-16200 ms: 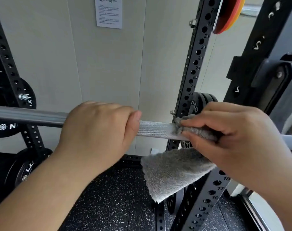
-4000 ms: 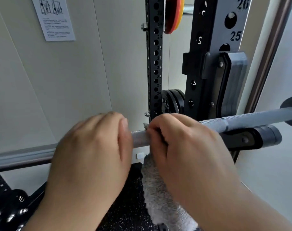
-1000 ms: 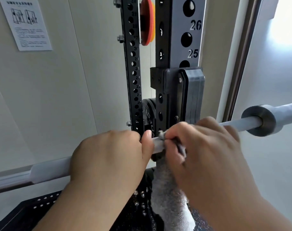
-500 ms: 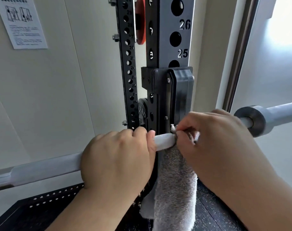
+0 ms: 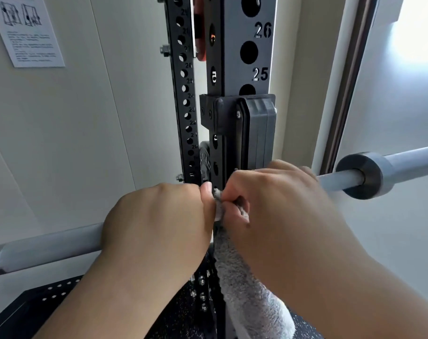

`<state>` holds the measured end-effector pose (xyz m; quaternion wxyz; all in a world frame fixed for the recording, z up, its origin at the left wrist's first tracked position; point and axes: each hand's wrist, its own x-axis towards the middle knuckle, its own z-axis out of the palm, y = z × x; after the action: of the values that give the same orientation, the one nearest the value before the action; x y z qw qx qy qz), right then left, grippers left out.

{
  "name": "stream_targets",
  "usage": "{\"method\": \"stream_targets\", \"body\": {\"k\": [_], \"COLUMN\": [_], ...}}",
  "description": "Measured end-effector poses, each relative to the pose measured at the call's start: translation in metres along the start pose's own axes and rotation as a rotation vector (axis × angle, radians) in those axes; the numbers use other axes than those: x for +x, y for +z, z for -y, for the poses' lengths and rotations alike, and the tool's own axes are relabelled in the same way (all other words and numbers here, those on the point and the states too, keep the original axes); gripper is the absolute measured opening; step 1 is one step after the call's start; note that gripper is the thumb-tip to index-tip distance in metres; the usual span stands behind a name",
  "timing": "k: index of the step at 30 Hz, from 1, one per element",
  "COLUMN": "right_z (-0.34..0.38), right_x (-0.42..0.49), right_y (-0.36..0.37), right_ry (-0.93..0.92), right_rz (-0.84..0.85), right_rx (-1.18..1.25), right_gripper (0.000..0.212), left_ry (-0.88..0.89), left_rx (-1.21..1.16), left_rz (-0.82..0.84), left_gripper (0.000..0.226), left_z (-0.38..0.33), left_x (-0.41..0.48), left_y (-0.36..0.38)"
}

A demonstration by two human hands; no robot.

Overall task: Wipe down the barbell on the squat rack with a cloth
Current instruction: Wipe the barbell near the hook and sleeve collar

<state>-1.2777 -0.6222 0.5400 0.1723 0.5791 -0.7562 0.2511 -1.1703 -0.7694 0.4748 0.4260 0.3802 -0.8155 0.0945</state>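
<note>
The grey steel barbell (image 5: 54, 243) runs from lower left up to the right, where its collar and sleeve (image 5: 364, 176) stick out past the rack. My left hand (image 5: 159, 223) grips the shaft just left of the upright. My right hand (image 5: 279, 211) holds the grey fluffy cloth (image 5: 252, 302) wrapped on the bar right beside it, thumbs almost touching. The cloth's free end hangs down below the bar. The bar under both hands is hidden.
The black squat rack upright (image 5: 247, 52) with numbered holes and a J-hook block (image 5: 244, 128) stands directly behind my hands. A second perforated post (image 5: 183, 94) and weight plates (image 5: 204, 162) sit behind it. A paper notice (image 5: 27, 33) hangs on the beige wall; speckled rubber floor (image 5: 178, 314) lies below.
My right hand with the cloth has slid left along the bar, closing the small gap to my left hand. My left hand keeps its grip in the same spot.
</note>
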Motion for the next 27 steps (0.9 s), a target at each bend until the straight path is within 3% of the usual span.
{"method": "stream_targets", "body": {"k": [3, 5, 9, 13, 18, 23, 27], "right_z": [-0.022, -0.022, -0.003, -0.024, 0.005, -0.019, 0.002], "right_x": [-0.003, -0.006, -0.019, -0.014, -0.033, -0.025, -0.031], "right_y": [0.002, 0.004, 0.023, 0.017, 0.048, 0.042, 0.059], "right_ry": [0.046, 0.071, -0.083, 0.048, -0.1, 0.015, -0.076], "right_rz": [-0.153, -0.217, -0.217, -0.316, -0.443, -0.605, -0.591], "right_rx": [-0.091, -0.1, -0.076, -0.128, -0.099, -0.055, -0.055], "right_gripper": [0.014, 0.017, 0.004, 0.019, 0.01, 0.021, 0.017], "left_ry": [0.036, 0.074, 0.128, 0.218, 0.153, 0.051, 0.084], "left_rx": [0.137, 0.216, 0.313, 0.392, 0.339, 0.277, 0.285], "left_rz": [-0.004, -0.092, -0.196, -0.24, -0.102, 0.029, 0.016], "left_gripper": [0.053, 0.039, 0.037, 0.034, 0.042, 0.049, 0.046], "left_z": [-0.023, -0.026, -0.018, -0.012, -0.019, -0.024, -0.022], "left_x": [-0.023, -0.045, -0.049, -0.038, -0.02, -0.002, -0.009], "left_y": [-0.049, -0.054, -0.037, -0.036, -0.047, -0.055, -0.058]}}
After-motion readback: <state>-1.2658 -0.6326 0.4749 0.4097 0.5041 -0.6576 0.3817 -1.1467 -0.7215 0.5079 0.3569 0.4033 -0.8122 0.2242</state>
